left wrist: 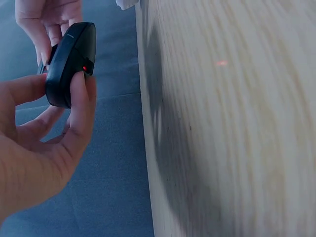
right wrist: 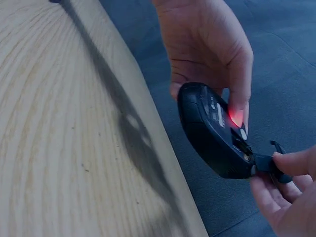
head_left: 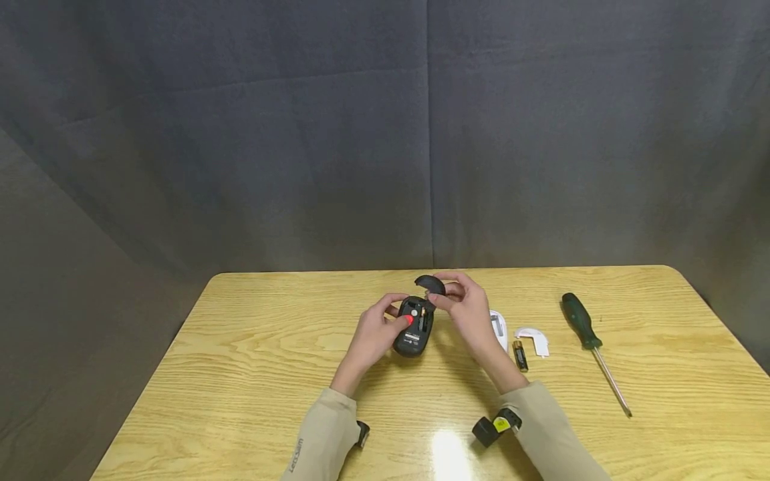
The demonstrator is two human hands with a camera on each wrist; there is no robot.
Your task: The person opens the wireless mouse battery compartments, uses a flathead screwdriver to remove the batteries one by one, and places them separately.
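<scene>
A black computer mouse (head_left: 412, 344) is held above the table in my left hand (head_left: 374, 335), its underside turned up towards the head camera. The left thumb lies over the sensor, and red light glows on it. My right hand (head_left: 468, 308) pinches a curved black battery cover (head_left: 430, 284) at the far end of the mouse. In the right wrist view the cover (right wrist: 266, 163) is off the underside, close to the open battery slot (right wrist: 240, 143). A battery appears partly visible in that slot, though fingers and cover hide some of it. The left wrist view shows the mouse (left wrist: 69, 69) edge-on.
Right of the hands, a white mouse (head_left: 498, 329) lies partly behind the right forearm. Near it are a loose battery (head_left: 520, 357) and a white cover (head_left: 535, 339). Farther right lies a green-handled screwdriver (head_left: 579, 319). A dark curtain (head_left: 337, 167) hangs behind the table.
</scene>
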